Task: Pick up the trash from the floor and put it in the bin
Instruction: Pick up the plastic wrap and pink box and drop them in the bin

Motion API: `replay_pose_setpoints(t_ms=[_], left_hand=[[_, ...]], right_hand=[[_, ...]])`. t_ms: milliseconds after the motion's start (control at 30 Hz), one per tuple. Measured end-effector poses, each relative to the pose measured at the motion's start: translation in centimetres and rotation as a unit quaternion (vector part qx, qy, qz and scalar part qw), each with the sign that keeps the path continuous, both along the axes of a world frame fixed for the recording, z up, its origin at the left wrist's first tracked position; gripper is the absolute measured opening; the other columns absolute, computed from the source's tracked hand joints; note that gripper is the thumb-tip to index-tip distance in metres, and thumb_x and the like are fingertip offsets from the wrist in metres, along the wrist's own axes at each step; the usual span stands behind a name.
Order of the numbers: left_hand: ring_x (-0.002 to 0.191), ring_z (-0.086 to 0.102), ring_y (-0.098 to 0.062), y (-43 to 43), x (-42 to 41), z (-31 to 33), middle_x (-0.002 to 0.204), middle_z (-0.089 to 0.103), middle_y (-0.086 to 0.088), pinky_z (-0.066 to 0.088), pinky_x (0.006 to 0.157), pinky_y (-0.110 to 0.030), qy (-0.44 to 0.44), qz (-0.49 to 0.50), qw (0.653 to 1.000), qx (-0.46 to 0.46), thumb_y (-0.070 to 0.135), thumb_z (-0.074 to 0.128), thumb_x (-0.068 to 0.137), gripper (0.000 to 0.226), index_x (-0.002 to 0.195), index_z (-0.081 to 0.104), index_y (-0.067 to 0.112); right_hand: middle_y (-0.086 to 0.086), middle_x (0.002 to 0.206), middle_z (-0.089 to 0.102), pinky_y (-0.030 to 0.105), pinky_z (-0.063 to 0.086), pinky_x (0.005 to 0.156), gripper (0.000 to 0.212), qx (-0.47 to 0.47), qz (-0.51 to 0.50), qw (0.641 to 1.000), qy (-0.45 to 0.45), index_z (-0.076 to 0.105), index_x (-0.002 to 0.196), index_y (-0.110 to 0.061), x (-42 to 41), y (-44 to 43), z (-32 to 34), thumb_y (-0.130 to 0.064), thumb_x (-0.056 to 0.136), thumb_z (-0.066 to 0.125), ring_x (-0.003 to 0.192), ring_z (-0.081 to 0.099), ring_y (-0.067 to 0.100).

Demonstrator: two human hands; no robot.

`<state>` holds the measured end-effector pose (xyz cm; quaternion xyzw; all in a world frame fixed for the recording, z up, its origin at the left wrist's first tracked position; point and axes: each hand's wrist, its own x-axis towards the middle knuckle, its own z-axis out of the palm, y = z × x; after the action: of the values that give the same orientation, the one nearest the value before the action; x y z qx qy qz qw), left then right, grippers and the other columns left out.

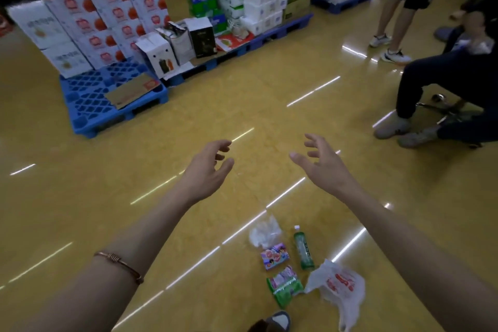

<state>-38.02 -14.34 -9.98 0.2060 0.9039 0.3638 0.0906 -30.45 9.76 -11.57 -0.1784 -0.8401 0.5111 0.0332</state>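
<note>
Yellow floor (242, 105) bears green bottle (303, 249), plastic bag (339, 286); left hand (207, 170), right hand (320, 162) spread.

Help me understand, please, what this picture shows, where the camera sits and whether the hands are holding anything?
There is no machine here. A person wears one wide-angle camera on the head, looking forward and down, so the two bare arms reaching into view are their own. The left hand and the right hand are both open in the air and hold nothing. On the yellow floor, near the person's feet, lies the trash: crumpled clear plastic, a green bottle, a purple packet, a green packet and a white plastic bag with red print. Further back stand blue pallets stacked with boxes. No bin shows in the picture.
</note>
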Motion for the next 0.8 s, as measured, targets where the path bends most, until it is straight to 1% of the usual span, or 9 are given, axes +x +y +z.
replay_pose_setpoints(t_ms=[67, 133, 233, 300, 367, 467, 633, 733, 800], left_hand=[[0.114, 0.052, -0.009, 1.5, -1.3, -0.7, 0.131, 0.051, 0.005, 0.041, 0.095, -0.025, -0.005, -0.027, 1.000, 0.001, 0.032, 0.050, 0.095, 0.042, 0.135, 0.045, 0.020], [0.118, 0.051, -0.009, 3.1, -2.8, -1.5, 0.134, 0.051, 0.006, 0.037, 0.094, -0.022, -0.011, -0.057, 0.998, 0.001, 0.037, 0.048, 0.095, 0.043, 0.135, 0.047, 0.021], [0.118, 0.050, -0.007, 5.7, -4.8, -2.3, 0.133, 0.052, 0.008, 0.036, 0.093, -0.022, -0.026, -0.112, 0.993, 0.009, 0.041, 0.046, 0.095, 0.039, 0.130, 0.052, 0.025], [0.116, 0.052, -0.008, 7.6, -6.3, -2.8, 0.129, 0.055, 0.006, 0.038, 0.095, -0.024, -0.023, -0.158, 0.987, 0.018, 0.041, 0.047, 0.094, 0.036, 0.126, 0.056, 0.027], [0.114, 0.052, -0.009, 9.4, -7.7, -3.3, 0.127, 0.056, 0.005, 0.037, 0.092, -0.023, -0.026, -0.202, 0.979, 0.021, 0.042, 0.047, 0.094, 0.035, 0.125, 0.057, 0.028], [0.114, 0.053, -0.009, 11.7, -10.0, -4.1, 0.128, 0.055, 0.006, 0.036, 0.092, -0.023, -0.032, -0.265, 0.963, 0.027, 0.040, 0.048, 0.094, 0.035, 0.126, 0.057, 0.026], [0.110, 0.053, -0.009, 14.3, -14.3, -5.9, 0.123, 0.053, 0.004, 0.035, 0.092, -0.019, -0.051, -0.374, 0.926, 0.031, 0.033, 0.050, 0.095, 0.033, 0.125, 0.058, 0.023], [0.108, 0.052, -0.009, 15.3, -16.6, -8.3, 0.121, 0.053, 0.003, 0.034, 0.090, -0.020, -0.048, -0.429, 0.902, 0.008, 0.032, 0.050, 0.095, 0.031, 0.123, 0.059, 0.025], [0.107, 0.052, -0.011, 15.6, -17.2, -10.1, 0.122, 0.052, 0.001, 0.035, 0.088, -0.022, -0.058, -0.444, 0.894, -0.013, 0.032, 0.051, 0.094, 0.032, 0.124, 0.058, 0.025]], right_hand=[[-0.001, 0.139, 0.044, 0.030, 0.042, 0.093, 0.075, -0.011, -0.022, 1.000, -0.009, 0.028, 0.146, -0.020, 0.0, 0.8, -0.9, -0.046, 0.085, 0.063, 0.120, 0.047, 0.015], [-0.002, 0.139, 0.044, 0.032, 0.043, 0.096, 0.076, -0.021, -0.045, 0.999, -0.018, 0.027, 0.147, -0.019, 0.2, 1.5, -1.5, -0.046, 0.085, 0.063, 0.120, 0.047, 0.014], [-0.005, 0.139, 0.046, 0.034, 0.042, 0.103, 0.065, -0.029, -0.080, 0.996, -0.006, 0.037, 0.144, -0.019, 0.5, 2.5, -2.0, -0.044, 0.088, 0.060, 0.122, 0.047, 0.012], [-0.005, 0.139, 0.047, 0.032, 0.042, 0.103, 0.056, -0.033, -0.110, 0.993, 0.007, 0.043, 0.140, -0.021, 0.5, 3.0, -2.1, -0.041, 0.090, 0.059, 0.123, 0.048, 0.012], [-0.006, 0.139, 0.047, 0.031, 0.043, 0.102, 0.053, -0.037, -0.139, 0.990, 0.006, 0.045, 0.138, -0.023, 0.5, 3.4, -2.3, -0.041, 0.090, 0.058, 0.122, 0.049, 0.011], [-0.007, 0.139, 0.047, 0.029, 0.044, 0.100, 0.054, -0.039, -0.180, 0.983, -0.001, 0.044, 0.139, -0.023, 0.2, 3.6, -2.6, -0.041, 0.090, 0.058, 0.121, 0.049, 0.009], [-0.010, 0.140, 0.046, 0.023, 0.042, 0.095, 0.057, -0.049, -0.281, 0.959, -0.011, 0.039, 0.141, -0.025, -1.3, 2.2, -3.7, -0.042, 0.090, 0.058, 0.120, 0.049, 0.007], [-0.011, 0.139, 0.045, 0.024, 0.042, 0.098, 0.059, -0.049, -0.333, 0.941, -0.020, 0.038, 0.142, -0.026, -1.9, 1.4, -5.0, -0.043, 0.089, 0.058, 0.120, 0.048, 0.006], [-0.010, 0.139, 0.044, 0.026, 0.042, 0.101, 0.059, -0.060, -0.363, 0.930, -0.025, 0.038, 0.142, -0.027, -1.9, 0.9, -6.3, -0.043, 0.089, 0.059, 0.120, 0.048, 0.006]])
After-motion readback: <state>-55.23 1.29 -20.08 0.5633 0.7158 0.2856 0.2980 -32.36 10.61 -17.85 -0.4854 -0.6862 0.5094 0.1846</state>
